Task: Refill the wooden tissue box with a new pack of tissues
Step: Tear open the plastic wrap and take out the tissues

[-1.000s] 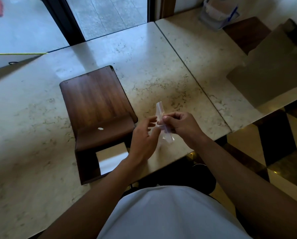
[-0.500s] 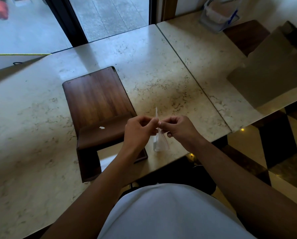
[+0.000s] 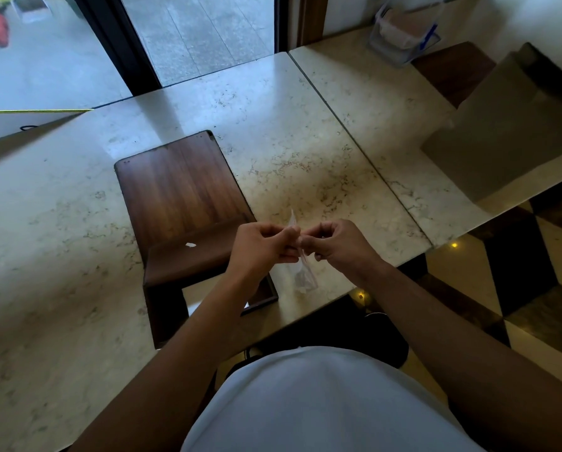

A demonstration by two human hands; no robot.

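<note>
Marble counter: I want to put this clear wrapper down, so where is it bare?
Bare marble counter lies left of the wooden tissue box, beyond it toward the window, and right up to the seam. Crowded only at the near edge, around both hands.

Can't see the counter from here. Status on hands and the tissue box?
Left hand and right hand both pinching a clear plastic wrapper. Wooden tissue box on marble counter, untouched. Nothing in the way.

A: What's that clear wrapper (image 3: 305, 278) holding?
B: Too blurred to tell; its top is hidden between the left hand (image 3: 260, 252) and right hand (image 3: 335, 244).
A: The wooden box (image 3: 181, 203)?
B: The left forearm covers its five o'clock corner.
</note>
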